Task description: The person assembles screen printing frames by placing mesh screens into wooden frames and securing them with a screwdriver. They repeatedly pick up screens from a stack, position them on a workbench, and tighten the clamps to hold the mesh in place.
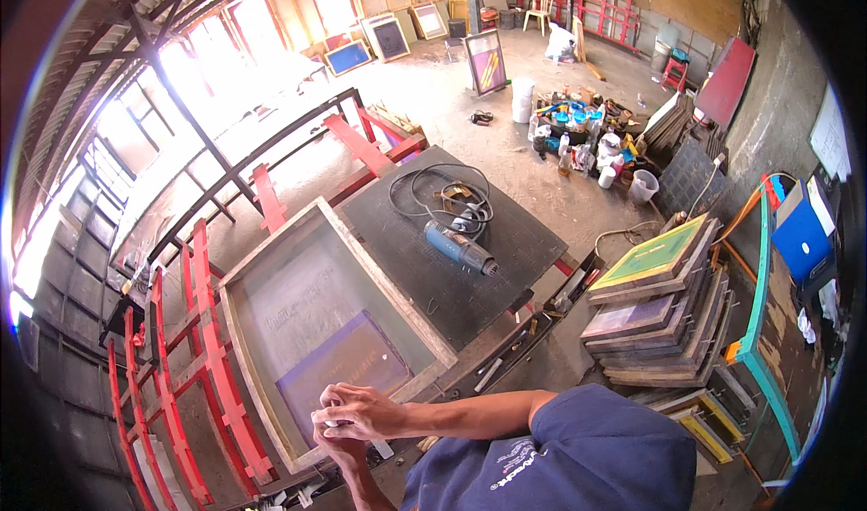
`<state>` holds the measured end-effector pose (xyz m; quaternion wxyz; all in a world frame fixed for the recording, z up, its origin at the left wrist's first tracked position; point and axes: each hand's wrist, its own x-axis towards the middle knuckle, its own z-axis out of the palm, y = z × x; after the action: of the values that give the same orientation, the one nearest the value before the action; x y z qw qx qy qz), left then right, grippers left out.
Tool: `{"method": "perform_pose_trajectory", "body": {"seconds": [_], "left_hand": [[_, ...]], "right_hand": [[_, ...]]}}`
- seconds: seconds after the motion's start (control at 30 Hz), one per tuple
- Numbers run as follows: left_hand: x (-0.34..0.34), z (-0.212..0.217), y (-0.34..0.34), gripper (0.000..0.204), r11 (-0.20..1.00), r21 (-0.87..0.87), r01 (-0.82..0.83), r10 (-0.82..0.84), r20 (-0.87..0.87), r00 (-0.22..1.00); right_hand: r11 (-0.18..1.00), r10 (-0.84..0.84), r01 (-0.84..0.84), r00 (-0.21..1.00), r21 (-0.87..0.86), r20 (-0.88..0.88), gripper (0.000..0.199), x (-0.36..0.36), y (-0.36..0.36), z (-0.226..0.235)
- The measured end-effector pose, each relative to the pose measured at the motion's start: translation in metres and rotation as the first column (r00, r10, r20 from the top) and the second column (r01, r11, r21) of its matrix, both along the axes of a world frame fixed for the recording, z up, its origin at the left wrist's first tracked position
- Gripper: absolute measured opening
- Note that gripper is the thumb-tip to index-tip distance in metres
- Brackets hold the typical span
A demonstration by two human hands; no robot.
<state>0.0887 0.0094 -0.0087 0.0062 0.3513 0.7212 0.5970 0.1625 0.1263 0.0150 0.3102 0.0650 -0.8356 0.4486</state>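
Observation:
My right hand [361, 410] and my left hand [343, 442] come together above the near edge of a wood-framed mesh screen [298, 281]. Both hands' fingers are closed around something small and pale between them, too hidden to name. On the mesh below lies a purple-bordered rectangle [348, 366] with a brownish middle and faint lettering. Past the screen, a blue heat gun [459, 247] with its coiled black cable rests on a dark board [388, 231], apart from my hands.
Red metal rails [217, 348] run along the left. Stacked wooden screen frames [659, 321] stand to the right, near a teal-edged table [763, 357]. Tools fill a narrow tray [515, 348] before the board. Bottles and tubs [578, 131] crowd the floor beyond.

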Motion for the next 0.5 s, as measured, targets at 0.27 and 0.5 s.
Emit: {"method": "perform_pose_trajectory", "body": {"seconds": [0.27,0.5], "left_hand": [[-0.007,0.021,-0.002,0.032,0.989,-0.142,0.050,-0.036,0.101,0.994],[-0.014,0.013,-0.003,0.030,0.989,-0.092,0.119,-0.105,0.148,0.983]], "right_hand": [[0.994,-0.103,0.106,0.970,0.002,-0.218,0.040,-0.015,0.006,-0.001],[0.956,0.046,-0.063,0.997,-0.285,-0.064,0.038,-0.021,0.023,0.010]]}}
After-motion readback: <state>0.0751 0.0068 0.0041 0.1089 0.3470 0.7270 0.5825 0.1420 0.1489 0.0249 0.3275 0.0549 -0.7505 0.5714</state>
